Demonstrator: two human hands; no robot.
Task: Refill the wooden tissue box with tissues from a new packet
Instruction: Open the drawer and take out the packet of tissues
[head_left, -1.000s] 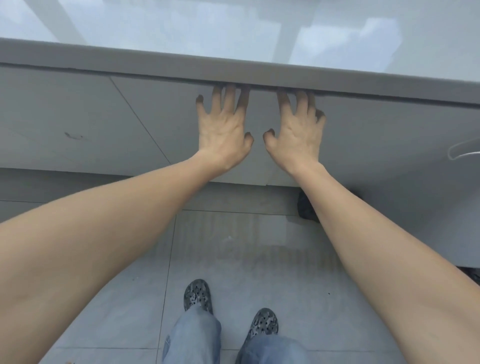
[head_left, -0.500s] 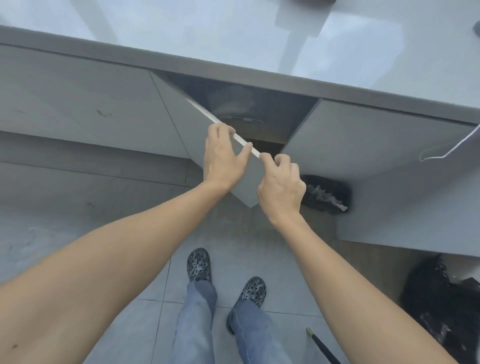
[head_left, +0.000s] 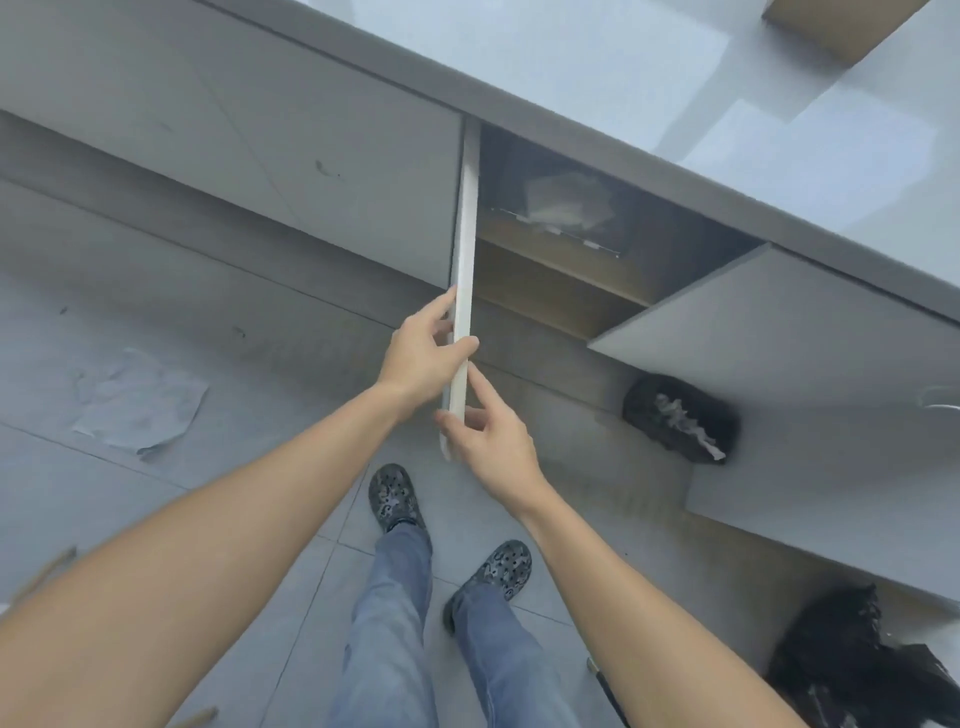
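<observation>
Floor: grey tiles, crumpled sheet at left.
Counter: glossy countertop; brown box cut off at its far right.
Cabinet: doors swung out; I see a pale packet on the shelf, contents unclear.
Left: my left hand grips the left door by its edge.
Right: my right hand pinches that edge just below.

One wide-angle head-worn view is looking forward and steeply down from standing height, rolled so the glossy pale-grey countertop is crossing the top diagonally. The white-edged grey cabinet door is sitting near, mid-frame, with grey tiled floor and grey patterned clogs directly below.
</observation>
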